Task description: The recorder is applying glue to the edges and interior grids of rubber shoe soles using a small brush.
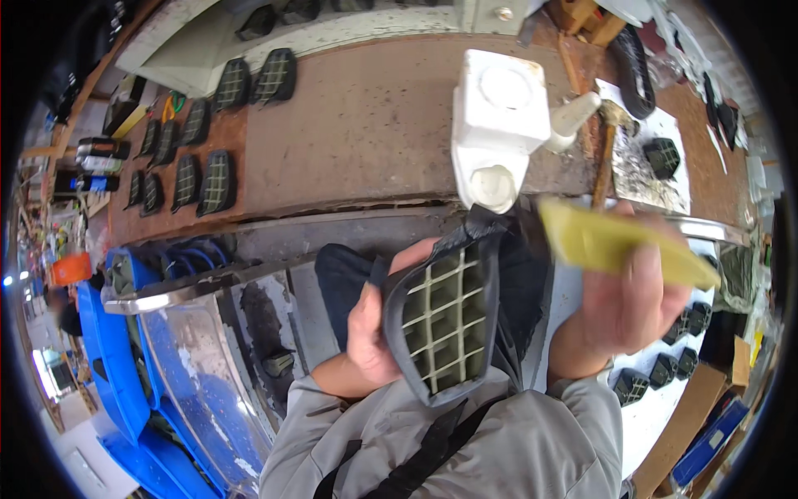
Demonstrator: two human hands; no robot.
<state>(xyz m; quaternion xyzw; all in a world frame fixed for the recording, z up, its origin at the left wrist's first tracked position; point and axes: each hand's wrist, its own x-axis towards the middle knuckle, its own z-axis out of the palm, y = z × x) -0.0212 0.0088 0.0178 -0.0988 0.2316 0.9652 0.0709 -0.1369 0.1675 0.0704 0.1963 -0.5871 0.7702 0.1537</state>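
Observation:
My left hand (371, 324) is closed round the side of a dark grey, long, rounded pad (445, 320). A grid of pale lines crosses its face, which is turned up in front of my lap. My right hand (628, 291) grips a flat yellow-handled brush (611, 241), slightly blurred. The brush's dark end lies just right of the pad's upper tip; whether they touch I cannot tell. Beyond them, at the bench's near edge, stands a white plastic dispenser (503, 100) with a round cup (493, 188) at its front.
Several similar gridded pads (218, 181) stand at the bench's (357, 125) left, and more lie on a white surface (644, 416) at my right. A hammer (611, 145) lies right of the dispenser. Blue bins (112, 366) stand at the left, beside a metal-edged panel (195, 366).

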